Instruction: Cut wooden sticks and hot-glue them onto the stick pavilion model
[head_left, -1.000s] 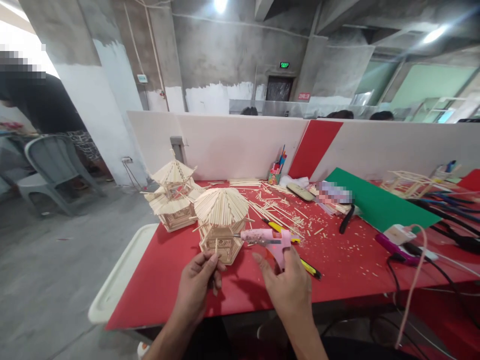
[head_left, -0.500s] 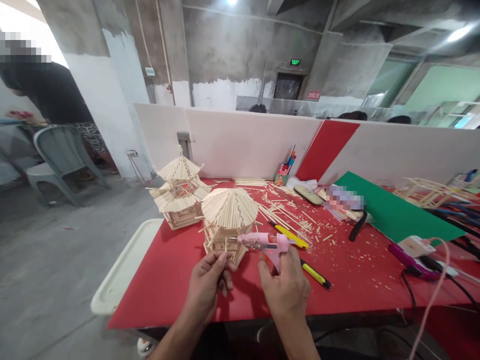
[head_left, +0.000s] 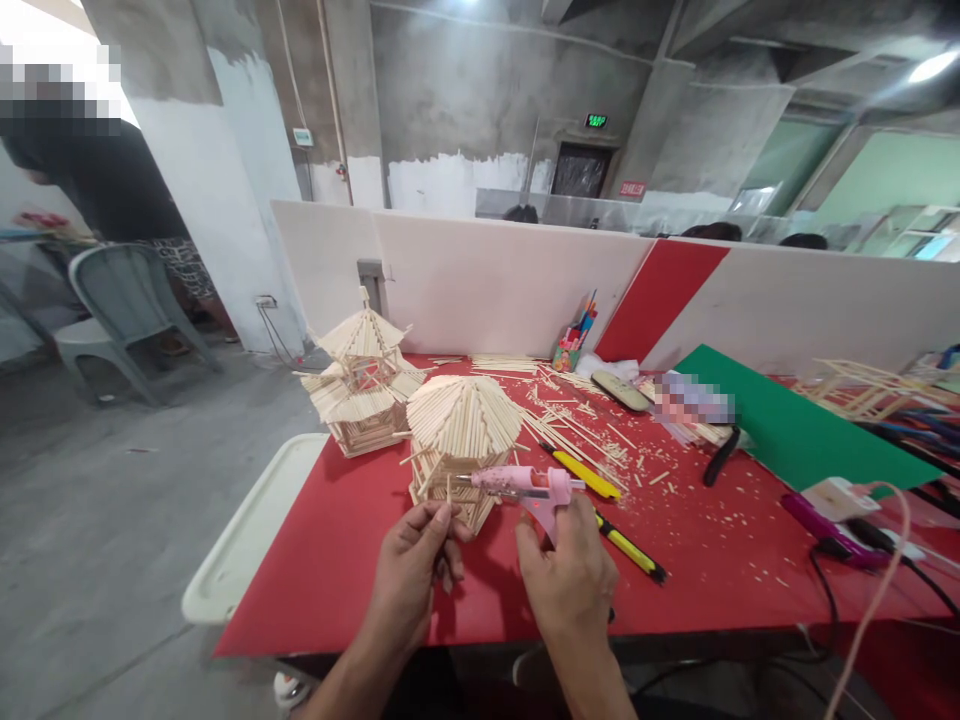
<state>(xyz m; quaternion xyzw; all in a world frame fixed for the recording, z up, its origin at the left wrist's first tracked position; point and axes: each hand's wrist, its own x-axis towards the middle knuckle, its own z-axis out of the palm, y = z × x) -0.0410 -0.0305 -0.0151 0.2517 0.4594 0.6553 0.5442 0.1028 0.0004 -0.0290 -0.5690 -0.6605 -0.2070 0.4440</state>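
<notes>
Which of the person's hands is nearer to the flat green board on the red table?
Right: the right hand, gripping the pink plastic glue gun, is left of the green board; the left hand, pinching a thin wooden stick, is farther left.

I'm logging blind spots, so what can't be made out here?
In the head view:
Glue gun grip: mostly behind right hand.
Front stick model, lower walls: partly behind glue gun and left hand.
Whether nozzle touches held stick: too small.
Pink cable: cut off by bottom edge.

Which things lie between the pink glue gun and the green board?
In the head view, a yellow cutter lies beyond the glue gun, then scattered stick scraps, then a curved black object near the green board.
</notes>
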